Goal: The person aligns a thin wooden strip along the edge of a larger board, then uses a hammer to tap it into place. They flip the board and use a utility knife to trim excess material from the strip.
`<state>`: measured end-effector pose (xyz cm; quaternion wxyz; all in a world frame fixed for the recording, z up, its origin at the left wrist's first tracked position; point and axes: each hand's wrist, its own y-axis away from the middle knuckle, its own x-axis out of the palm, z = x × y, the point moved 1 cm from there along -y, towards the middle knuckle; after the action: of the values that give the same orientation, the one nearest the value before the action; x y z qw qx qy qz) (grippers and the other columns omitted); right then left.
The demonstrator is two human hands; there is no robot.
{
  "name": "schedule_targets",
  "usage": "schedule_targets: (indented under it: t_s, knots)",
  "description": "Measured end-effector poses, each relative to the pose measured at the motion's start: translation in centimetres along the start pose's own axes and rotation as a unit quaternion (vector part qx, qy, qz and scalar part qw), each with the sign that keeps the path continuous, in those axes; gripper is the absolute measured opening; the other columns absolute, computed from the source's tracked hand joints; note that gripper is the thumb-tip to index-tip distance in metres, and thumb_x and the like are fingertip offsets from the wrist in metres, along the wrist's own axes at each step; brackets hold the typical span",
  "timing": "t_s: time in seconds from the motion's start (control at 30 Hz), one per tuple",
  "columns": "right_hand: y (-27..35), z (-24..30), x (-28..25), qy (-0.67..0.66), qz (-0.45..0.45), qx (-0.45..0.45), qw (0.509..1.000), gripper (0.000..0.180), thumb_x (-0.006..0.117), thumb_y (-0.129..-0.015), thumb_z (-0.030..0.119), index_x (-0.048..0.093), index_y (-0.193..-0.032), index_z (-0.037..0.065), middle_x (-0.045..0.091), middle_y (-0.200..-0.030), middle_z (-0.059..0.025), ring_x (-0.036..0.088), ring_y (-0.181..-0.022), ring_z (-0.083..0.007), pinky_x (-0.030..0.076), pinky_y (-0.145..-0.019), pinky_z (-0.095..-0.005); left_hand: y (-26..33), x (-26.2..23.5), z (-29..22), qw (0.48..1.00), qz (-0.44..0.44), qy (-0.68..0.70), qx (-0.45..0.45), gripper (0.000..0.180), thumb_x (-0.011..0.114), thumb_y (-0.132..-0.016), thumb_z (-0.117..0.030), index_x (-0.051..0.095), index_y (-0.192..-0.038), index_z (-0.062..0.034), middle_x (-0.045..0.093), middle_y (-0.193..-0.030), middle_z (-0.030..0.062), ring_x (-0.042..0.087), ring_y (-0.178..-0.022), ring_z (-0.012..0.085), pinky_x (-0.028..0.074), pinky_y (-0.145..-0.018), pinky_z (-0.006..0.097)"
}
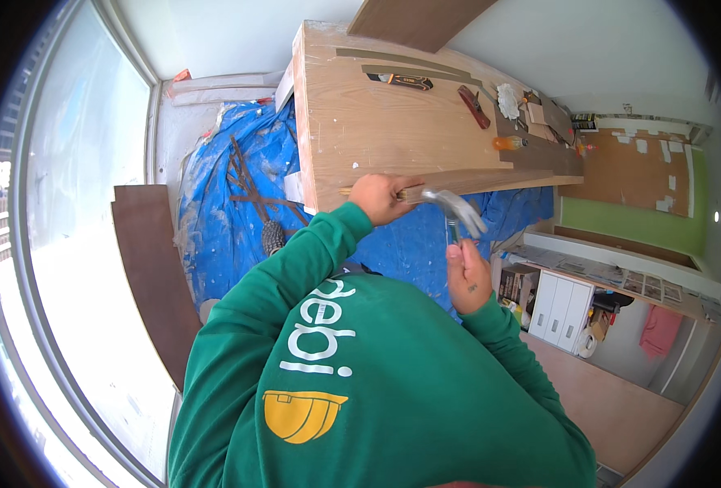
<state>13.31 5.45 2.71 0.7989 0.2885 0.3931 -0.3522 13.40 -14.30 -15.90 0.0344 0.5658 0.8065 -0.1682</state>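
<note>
My right hand [468, 276] is wrapped round the handle of a claw hammer [462, 215], whose metal head is beside my left hand. Closed at the near edge of the wooden bench [360, 122], my left hand [381, 199] grips a narrow piece of light wood [411, 194]. One end points toward the hammer head, and the other shows on the far side of my fist. My fingers hide its middle, so I cannot tell whether it is a tool handle or a plain stick. A brown wood strip [466, 176] runs along the bench's near edge.
On the bench lie a utility knife [401, 80], a red hand plane [474, 107], an orange-handled tool [508, 142], crumpled white paper [508, 101] and thin strips. Blue sheeting [230, 220] with wood offcuts covers the floor. A brown board [153, 276] stands by the window at left.
</note>
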Motion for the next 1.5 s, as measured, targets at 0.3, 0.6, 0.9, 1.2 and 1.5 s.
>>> schedule_targets:
  t_s: [0.3,0.6,0.9,1.2,1.5]
  knots:
    - [-1.2,0.4,-0.8,0.008,0.008,-0.008,1.0,0.038,0.056,-0.114,0.035,0.056,-0.094,0.003,0.052,-0.068,-0.015,0.047,-0.058,-0.0263,0.042,-0.058,-0.0424,0.0,-0.2,-0.4,0.999,0.015,-0.006,-0.03,0.048,0.085,-0.083,-0.032,0.078,-0.13,-0.0229,0.078,-0.089,0.0132,0.073,-0.07,0.0297,0.059,-0.067,0.042]
    - [-2.8,-2.1,-2.8,-0.018,0.019,0.086,0.996,0.041,0.054,-0.115,0.037,0.055,-0.094,0.002,0.051,-0.068,-0.0143,0.046,-0.061,-0.023,0.041,-0.059,-0.0418,0.2,-0.5,-0.9,0.998,0.033,-0.035,-0.038,0.05,0.083,-0.082,-0.032,0.077,-0.131,-0.0267,0.079,-0.092,0.0128,0.076,-0.076,0.0301,0.061,-0.07,0.044]
    - [-3.9,-3.1,-4.6,-0.054,0.0,0.178,0.983,0.041,0.055,-0.115,0.036,0.056,-0.093,0.002,0.049,-0.064,-0.006,0.046,-0.06,-0.0146,0.042,-0.058,-0.0381,0.2,-0.3,-0.9,0.999,-0.007,-0.035,0.012,0.044,0.086,-0.087,-0.034,0.078,-0.128,-0.0205,0.079,-0.094,0.0149,0.07,-0.064,0.0296,0.059,-0.067,0.041]
    - [-2.4,0.7,-5.6,-0.113,-0.022,0.017,0.993,0.037,0.058,-0.112,0.017,0.06,-0.146,0.003,0.061,-0.083,-0.0059,0.059,-0.071,-0.012,0.052,-0.067,-0.0319,0.2,-0.4,-0.5,0.999,0.012,-0.032,-0.012,0.046,0.087,-0.086,-0.033,0.078,-0.129,-0.0202,0.079,-0.094,0.015,0.071,-0.063,0.0286,0.058,-0.067,0.041]
    - [-1.9,0.6,-2.5,-0.044,-0.022,-0.034,0.998,0.042,0.058,-0.111,0.014,0.057,-0.15,-0.002,0.074,-0.123,-0.0263,0.074,-0.11,-0.0375,0.056,-0.094,-0.0403,0.1,-0.1,-0.1,1.0,-0.014,-0.026,0.011,0.045,0.083,-0.086,-0.032,0.078,-0.13,-0.0233,0.076,-0.081,0.0147,0.074,-0.072,0.0328,0.058,-0.065,0.045]
